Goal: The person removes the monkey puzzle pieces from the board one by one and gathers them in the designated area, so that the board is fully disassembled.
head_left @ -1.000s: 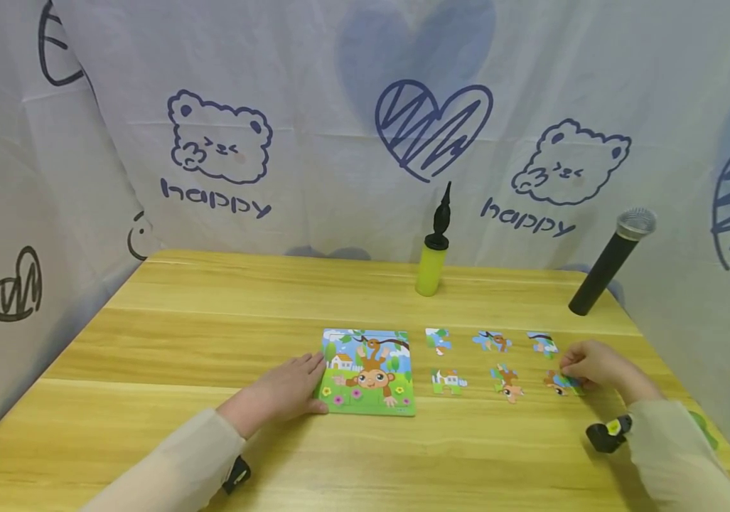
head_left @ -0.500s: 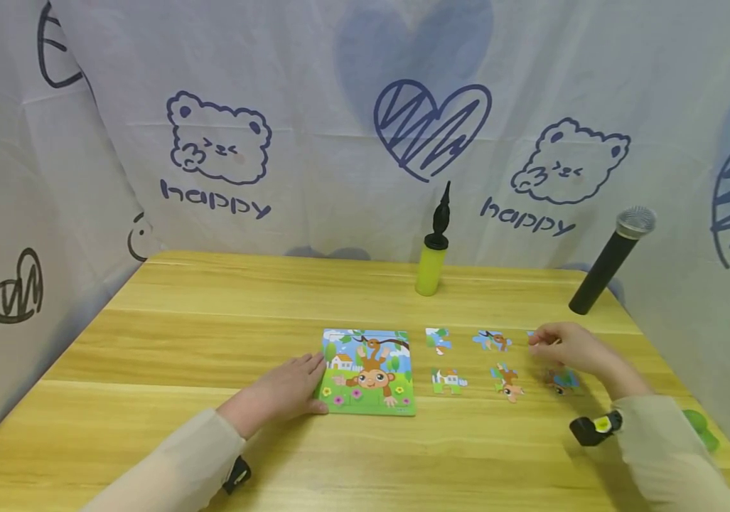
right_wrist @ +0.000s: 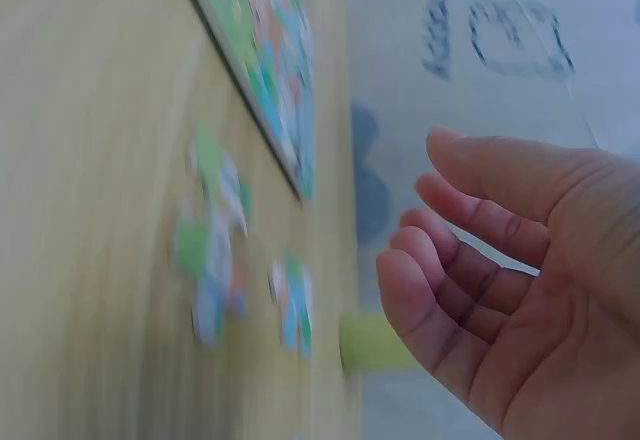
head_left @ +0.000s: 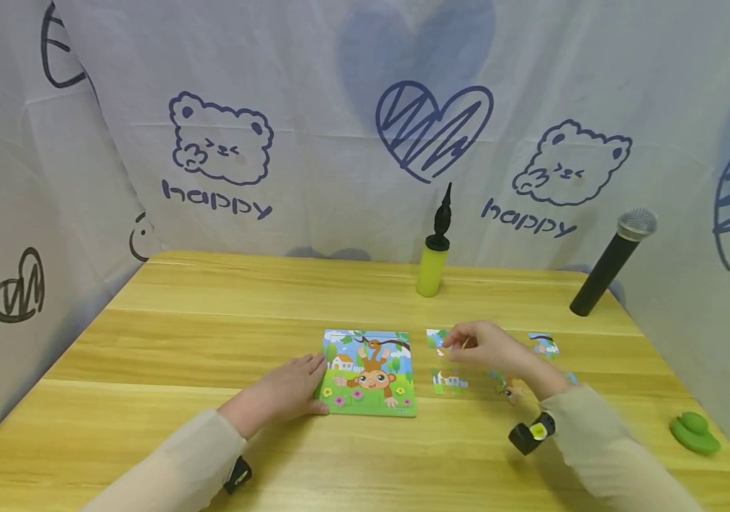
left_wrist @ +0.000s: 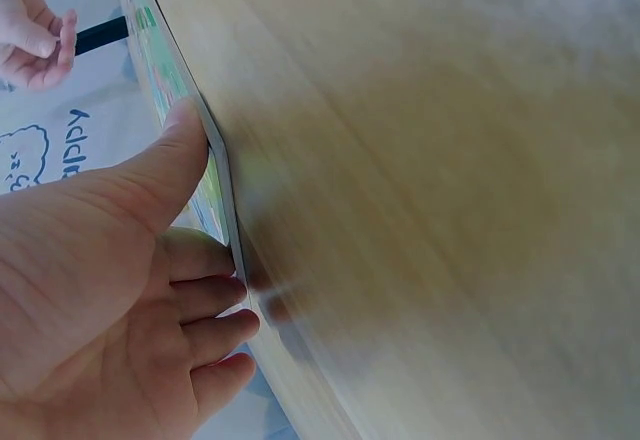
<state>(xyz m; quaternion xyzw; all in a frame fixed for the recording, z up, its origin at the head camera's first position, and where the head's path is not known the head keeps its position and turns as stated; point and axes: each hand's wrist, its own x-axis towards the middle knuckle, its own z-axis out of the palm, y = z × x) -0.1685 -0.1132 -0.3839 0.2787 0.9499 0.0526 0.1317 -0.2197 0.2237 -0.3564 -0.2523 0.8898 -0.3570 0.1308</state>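
My left hand [head_left: 288, 390] rests at the left edge of a square monkey picture puzzle [head_left: 371, 373]. In the left wrist view its thumb lies against the puzzle's near edge, the fingers [left_wrist: 215, 335] along the side. My right hand [head_left: 482, 350] hovers over the loose jigsaw pieces, fingers loosely bent and holding nothing in the right wrist view. Its fingertips overlap the upper left piece [head_left: 435, 340] in the head view. Below it lies the piece with a house [head_left: 448, 384]. A monkey-face piece [head_left: 510, 390] shows partly under the wrist; the upper middle piece is hidden.
Farther right lie a branch piece [head_left: 544, 344] and a mostly covered piece [head_left: 571, 378]. A yellow hand pump [head_left: 430, 270] and a black microphone [head_left: 604, 274] stand toward the table's back. A green rounded object [head_left: 694, 432] sits at the right edge. Printed cloth hangs behind.
My right hand has swept left from the rightmost pieces, over the upper row, to the upper left piece. The green object is now uncovered. My left hand and the puzzle stay in place.
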